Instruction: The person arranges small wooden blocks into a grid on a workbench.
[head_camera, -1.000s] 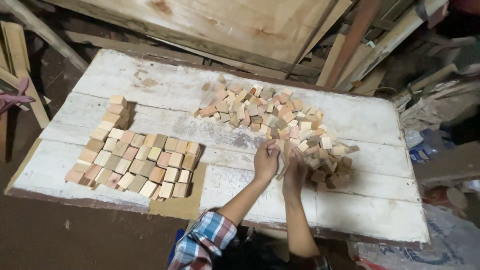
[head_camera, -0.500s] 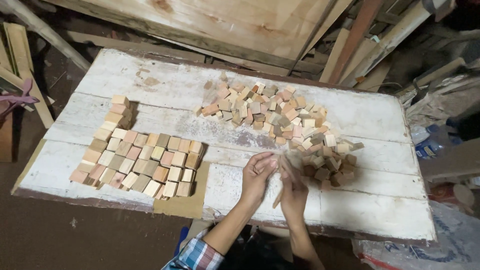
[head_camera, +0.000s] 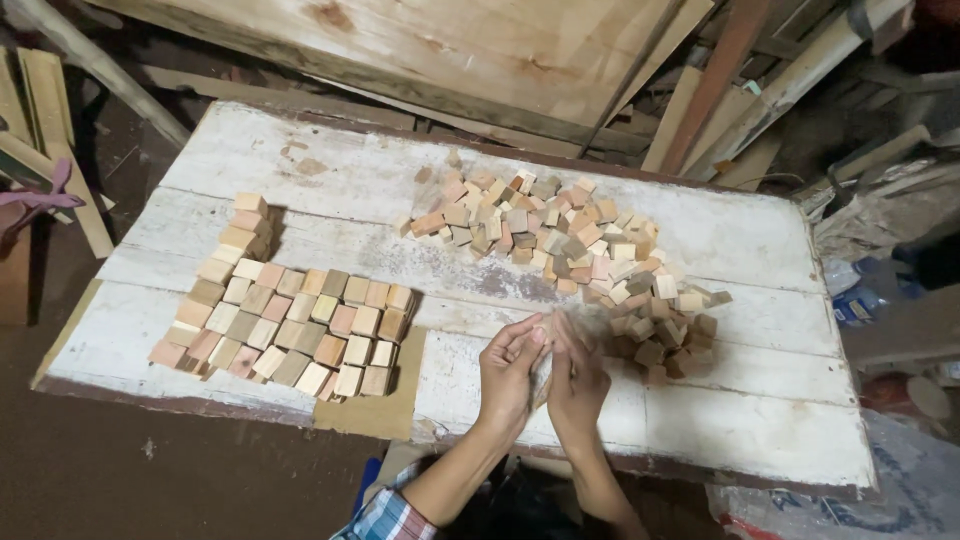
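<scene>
A thin, pale wooden strip (head_camera: 546, 372) is pressed between the two hands just above the near part of the white-painted plank tabletop (head_camera: 760, 420), mostly hidden by the palms. The left hand (head_camera: 508, 372) has its fingers curled against the strip's left side; the right hand (head_camera: 578, 380) lies flat against the other side, fingers straight and pointing away from the body. Both hands are clasped on it, palms nearly meeting.

Just beyond and to the right of the fingertips lies a loose heap of small pale and reddish wooden cubes (head_camera: 560, 240), running across the tabletop from its middle to near the right hand. Well to the left, a neat flat block of the same kind of cubes set in rows (head_camera: 290, 325) lies partly on a brown cardboard sheet (head_camera: 375, 410). A large plywood board (head_camera: 420, 45) leans behind the table. A plaid sleeve (head_camera: 385, 518) shows at the left forearm.
</scene>
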